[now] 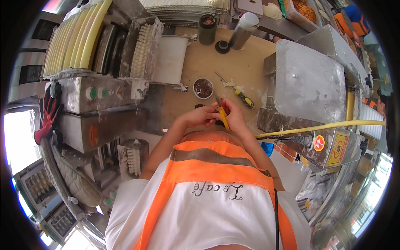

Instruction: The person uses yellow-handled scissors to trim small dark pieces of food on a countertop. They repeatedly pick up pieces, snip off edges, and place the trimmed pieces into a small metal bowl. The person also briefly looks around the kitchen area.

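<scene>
My right hand (235, 116) grips a yellow-handled metal tool (223, 117), perhaps pliers or scissors, its metal end pointing away from me. My left hand (199, 116) is beside it, fingertips bent together and close to the right fingers; whether they pinch something small is hidden. Dark brown pieces (200, 106) lie on the tan work surface by the left fingers, and more dark material shows below the hands. Beyond the hands stands a small round white-rimmed bowl (203, 88) with brown contents. To its right lie a yellow-and-black-handled screwdriver (244, 98) and light dough-like scraps (229, 83).
Floury metal machines flank me, with a white conveyor belt (170, 59) left and a metal plate (309, 81) right. A dark green flask (207, 32), black lid (222, 47) and steel bottle (242, 32) stand at the back. A yellow cable (312, 127) crosses at right. A co-worker (353, 23) is far right.
</scene>
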The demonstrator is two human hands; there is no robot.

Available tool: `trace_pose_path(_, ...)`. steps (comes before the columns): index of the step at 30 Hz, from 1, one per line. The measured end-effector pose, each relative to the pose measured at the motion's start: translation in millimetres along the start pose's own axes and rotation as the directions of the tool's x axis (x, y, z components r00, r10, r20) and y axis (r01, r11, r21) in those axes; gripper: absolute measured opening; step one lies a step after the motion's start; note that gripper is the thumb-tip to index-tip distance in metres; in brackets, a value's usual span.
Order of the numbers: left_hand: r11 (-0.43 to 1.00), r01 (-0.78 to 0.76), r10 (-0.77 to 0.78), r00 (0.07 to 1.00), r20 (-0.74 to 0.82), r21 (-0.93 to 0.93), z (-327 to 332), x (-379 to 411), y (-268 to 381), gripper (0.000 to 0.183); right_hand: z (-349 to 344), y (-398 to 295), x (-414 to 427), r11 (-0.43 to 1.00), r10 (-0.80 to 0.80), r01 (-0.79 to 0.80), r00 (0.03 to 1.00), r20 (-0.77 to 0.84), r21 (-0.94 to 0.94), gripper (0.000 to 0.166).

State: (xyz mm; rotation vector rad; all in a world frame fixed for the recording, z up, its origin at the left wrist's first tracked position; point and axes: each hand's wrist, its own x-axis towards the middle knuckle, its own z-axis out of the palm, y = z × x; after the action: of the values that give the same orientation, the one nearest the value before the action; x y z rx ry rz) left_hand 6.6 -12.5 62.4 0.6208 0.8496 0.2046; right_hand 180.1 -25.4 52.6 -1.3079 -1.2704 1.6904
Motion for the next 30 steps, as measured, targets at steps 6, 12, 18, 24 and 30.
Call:
trace_pose_path(6,0.990,0.022,0.008,0.977,0.215,-0.139,-13.5,-6.3,-6.9,0.021,2.6,-16.9,-11.7,0.976,-0.069,0.071,0.997,0.017,-0.207,0.029)
trace_pose_path(12,0.982,0.090,-0.024,0.932,0.361,-0.168,-74.1,31.6,-75.7,0.023,0.5,-13.1,-9.2,0.923,-0.174,0.207,0.976,0.130,-0.323,0.018)
trace_pose_path(18,0.949,0.025,0.133,0.870,0.475,-0.313,-72.2,39.5,-73.0,0.024,0.6,-33.5,-18.6,0.831,-0.302,0.335,0.942,0.145,-0.444,0.024)
trace_pose_path(24,0.942,-0.015,0.160,0.899,0.408,-0.336,-65.5,38.2,-66.2,0.027,8.7,-31.2,-23.0,0.808,-0.321,0.348,0.937,0.140,-0.475,0.025)
trace_pose_path(30,0.926,-0.021,0.170,0.914,0.368,-0.376,-59.4,37.7,-62.4,0.030,14.3,-11.1,-22.4,0.650,-0.384,0.339,0.919,0.091,-0.680,0.031)
